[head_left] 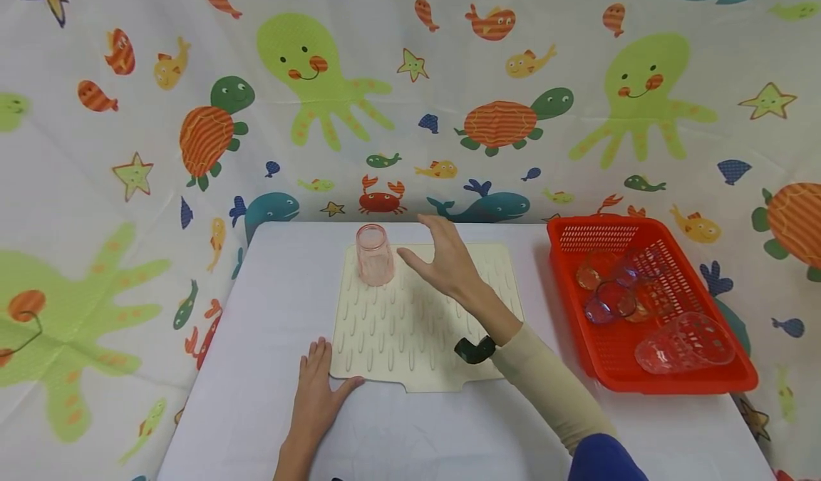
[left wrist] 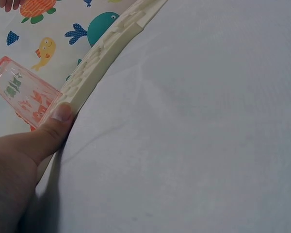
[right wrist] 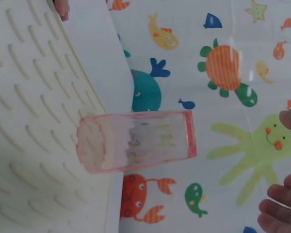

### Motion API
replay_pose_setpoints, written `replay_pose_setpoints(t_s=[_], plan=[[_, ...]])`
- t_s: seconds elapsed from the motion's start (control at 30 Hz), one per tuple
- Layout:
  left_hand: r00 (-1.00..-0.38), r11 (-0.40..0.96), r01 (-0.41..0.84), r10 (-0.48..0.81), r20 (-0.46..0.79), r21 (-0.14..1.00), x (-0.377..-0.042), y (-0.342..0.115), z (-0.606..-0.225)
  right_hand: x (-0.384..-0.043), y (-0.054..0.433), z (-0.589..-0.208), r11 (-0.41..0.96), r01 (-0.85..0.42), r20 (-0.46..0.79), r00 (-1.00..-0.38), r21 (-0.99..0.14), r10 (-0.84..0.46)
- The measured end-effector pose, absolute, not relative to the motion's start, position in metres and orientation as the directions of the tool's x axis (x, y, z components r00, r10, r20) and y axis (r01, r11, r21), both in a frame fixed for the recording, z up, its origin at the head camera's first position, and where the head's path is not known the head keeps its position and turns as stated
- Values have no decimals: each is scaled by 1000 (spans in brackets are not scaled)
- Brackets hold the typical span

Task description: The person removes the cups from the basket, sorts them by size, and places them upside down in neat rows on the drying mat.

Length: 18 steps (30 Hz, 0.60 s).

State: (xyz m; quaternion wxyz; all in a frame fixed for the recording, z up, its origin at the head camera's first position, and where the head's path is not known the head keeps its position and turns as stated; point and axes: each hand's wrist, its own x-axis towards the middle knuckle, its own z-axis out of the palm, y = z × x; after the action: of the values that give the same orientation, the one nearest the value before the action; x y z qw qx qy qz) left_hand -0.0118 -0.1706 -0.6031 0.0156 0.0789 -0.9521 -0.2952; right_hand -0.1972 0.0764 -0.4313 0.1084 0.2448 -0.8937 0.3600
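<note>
A clear pink cup (head_left: 375, 254) stands upside down on the far left corner of a cream ribbed drying mat (head_left: 398, 331). My right hand (head_left: 445, 260) hovers open just to the cup's right, fingers spread, touching nothing. My left hand (head_left: 318, 390) lies flat on the white table, its thumb (left wrist: 58, 116) against the mat's (left wrist: 106, 48) near left corner. In the right wrist view the pink cup (right wrist: 136, 141) stands on the mat (right wrist: 34, 121), with my fingertips (right wrist: 276, 208) apart from it. The left wrist view shows the pink cup (left wrist: 24, 94) beyond the mat's edge.
A red plastic basket (head_left: 667, 381) at the table's right holds several clear cups, one purple (head_left: 609, 301) and one colourless (head_left: 683, 342). A sea-creature patterned cloth (head_left: 128, 146) hangs behind and around the white table (head_left: 269, 288).
</note>
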Motion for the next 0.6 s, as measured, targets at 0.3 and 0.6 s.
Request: replay_pose_setpoints(t_s=[0.3,0.6], plan=[[-987,814,-138,-157,-16,563,-12,-171,-603,-192,98,-428,633,-526,416,-847,-569,-330],[-988,815,-130,-155,-4,565,-14,-173,-602,-185,120,-424,641,-510,444,-851,-574,-279]])
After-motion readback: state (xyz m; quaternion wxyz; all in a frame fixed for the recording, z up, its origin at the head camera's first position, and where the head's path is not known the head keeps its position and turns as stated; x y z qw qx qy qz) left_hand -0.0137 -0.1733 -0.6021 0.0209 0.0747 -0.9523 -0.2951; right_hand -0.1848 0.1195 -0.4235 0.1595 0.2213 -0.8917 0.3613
